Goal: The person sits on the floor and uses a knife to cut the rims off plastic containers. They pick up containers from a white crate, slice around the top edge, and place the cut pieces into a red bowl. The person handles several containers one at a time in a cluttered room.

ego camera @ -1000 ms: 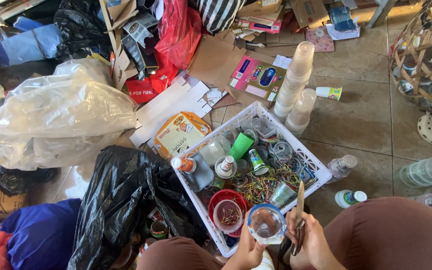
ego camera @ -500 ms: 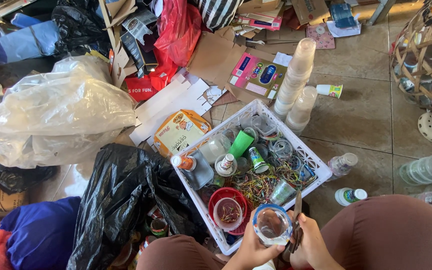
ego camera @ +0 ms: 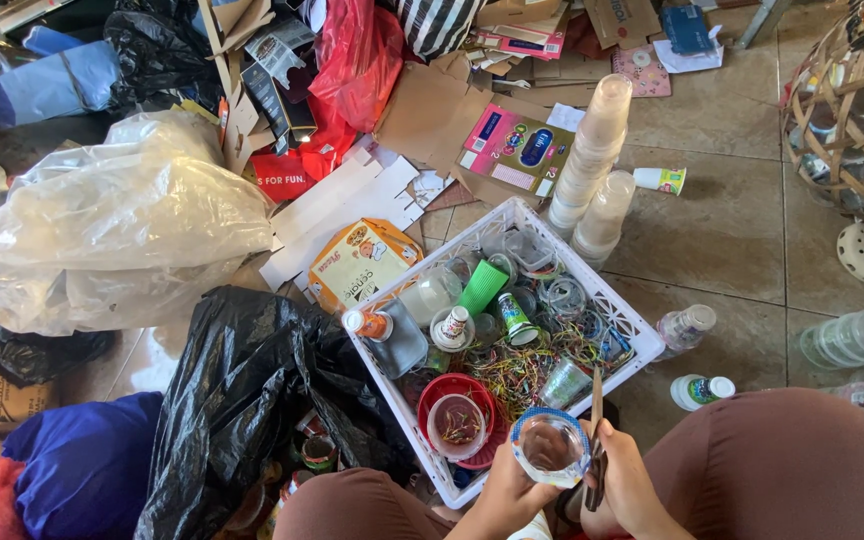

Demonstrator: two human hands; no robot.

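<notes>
Down at the bottom edge of the view, the person's left hand (ego camera: pixel 497 495) grips a clear plastic cup with a blue-printed rim seal (ego camera: pixel 549 447), fingers wrapped round its side so the mouth faces up. Just to the right, the right hand (ego camera: pixel 630 487) is closed round a thin brown-handled blade (ego camera: pixel 596 440), which stands upright beside the cup's rim, touching it or nearly so. Judging by this, the step in hand is cutting or scraping the seal off the rim; the next move would call for a steady cup and the blade edge run round under the seal, away from the holding fingers. Just beyond both hands sits a white lattice plastic crate (ego camera: pixel 624 306), filled with cups, lids and coloured strips, a red round bowl (ego camera: pixel 457 418) nearest the left hand. Farther ahead stand stacks of clear cups (ego camera: pixel 592 150) on the tiled floor.
</notes>
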